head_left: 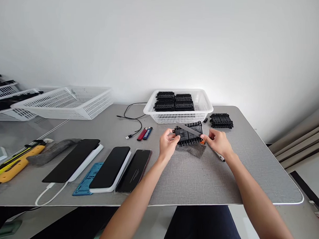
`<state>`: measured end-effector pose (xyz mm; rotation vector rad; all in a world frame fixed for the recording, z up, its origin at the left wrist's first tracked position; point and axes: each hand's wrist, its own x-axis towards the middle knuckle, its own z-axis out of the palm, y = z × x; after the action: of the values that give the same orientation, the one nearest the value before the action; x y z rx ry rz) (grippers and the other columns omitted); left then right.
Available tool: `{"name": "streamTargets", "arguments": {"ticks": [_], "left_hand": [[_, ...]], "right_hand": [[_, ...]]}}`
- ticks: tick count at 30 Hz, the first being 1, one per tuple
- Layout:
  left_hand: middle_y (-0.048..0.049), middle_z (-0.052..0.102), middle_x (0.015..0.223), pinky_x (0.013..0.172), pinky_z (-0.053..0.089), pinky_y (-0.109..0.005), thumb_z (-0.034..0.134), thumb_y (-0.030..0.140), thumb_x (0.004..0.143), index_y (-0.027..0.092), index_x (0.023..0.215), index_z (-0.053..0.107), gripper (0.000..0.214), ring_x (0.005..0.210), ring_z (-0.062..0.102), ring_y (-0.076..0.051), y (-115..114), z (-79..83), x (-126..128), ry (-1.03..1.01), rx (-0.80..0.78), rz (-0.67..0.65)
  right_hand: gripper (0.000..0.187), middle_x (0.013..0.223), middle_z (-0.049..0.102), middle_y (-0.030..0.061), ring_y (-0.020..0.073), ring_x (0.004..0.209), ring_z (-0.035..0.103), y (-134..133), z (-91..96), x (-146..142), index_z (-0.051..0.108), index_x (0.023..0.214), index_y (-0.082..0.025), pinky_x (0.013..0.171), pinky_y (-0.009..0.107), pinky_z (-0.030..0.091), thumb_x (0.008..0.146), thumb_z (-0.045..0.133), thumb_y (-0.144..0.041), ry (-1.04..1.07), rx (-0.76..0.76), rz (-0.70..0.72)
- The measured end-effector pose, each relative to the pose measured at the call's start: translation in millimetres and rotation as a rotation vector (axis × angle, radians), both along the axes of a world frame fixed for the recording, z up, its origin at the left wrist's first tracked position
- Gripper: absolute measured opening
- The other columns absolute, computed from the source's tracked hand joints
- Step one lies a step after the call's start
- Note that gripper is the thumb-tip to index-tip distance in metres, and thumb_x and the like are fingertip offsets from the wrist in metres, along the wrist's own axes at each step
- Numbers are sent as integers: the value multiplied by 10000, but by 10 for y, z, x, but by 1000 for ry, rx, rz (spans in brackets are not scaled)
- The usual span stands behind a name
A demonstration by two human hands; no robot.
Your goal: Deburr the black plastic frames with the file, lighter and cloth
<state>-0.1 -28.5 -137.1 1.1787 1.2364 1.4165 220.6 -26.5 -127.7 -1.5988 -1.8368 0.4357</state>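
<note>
1 black, ribbed, rectangular plastic panel with toothed edges [184,136] is held above the grey, woven-textured counter [178,183], nearer the person than the white, perforated plastic basket [177,117]. The left hand [167,142] grasps its left end, thumb on top, seemingly to steady it and leave most of the upper face bare. The right hand's grip [219,144] pinches the flat, narrow, grey strip [188,129] near 1 end, probably so its length reaches across the panel. The panel's long axis runs left to right, right end angled slightly away from the person; the strip crosses diagonally, free end pointing away and leftward. Whether they touch, I cannot tell.
</note>
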Motion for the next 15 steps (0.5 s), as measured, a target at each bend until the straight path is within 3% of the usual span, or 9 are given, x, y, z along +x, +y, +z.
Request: {"name": "streamTargets", "arguments": {"ticks": [8, 15], "left_hand": [[15, 628, 647, 479, 412, -201, 698, 297, 637, 209, 782, 467, 287, 510, 514, -99, -7, 22, -7, -7, -26, 12], [39, 585, 590, 456, 402, -182, 679, 286, 633, 216, 777, 471, 263, 515, 501, -100, -15, 58, -11, -17, -19, 39]], "right_hand": [[541, 553, 507, -7, 130, 537, 420, -24, -11, -45, 410, 608, -215, 494, 253, 246, 783, 525, -714, -28, -3, 16], [541, 525, 463, -15, 118, 496, 365, 24, -33, 41, 376, 596, -217, 485, 256, 238, 800, 504, -703, -22, 45, -51]]}}
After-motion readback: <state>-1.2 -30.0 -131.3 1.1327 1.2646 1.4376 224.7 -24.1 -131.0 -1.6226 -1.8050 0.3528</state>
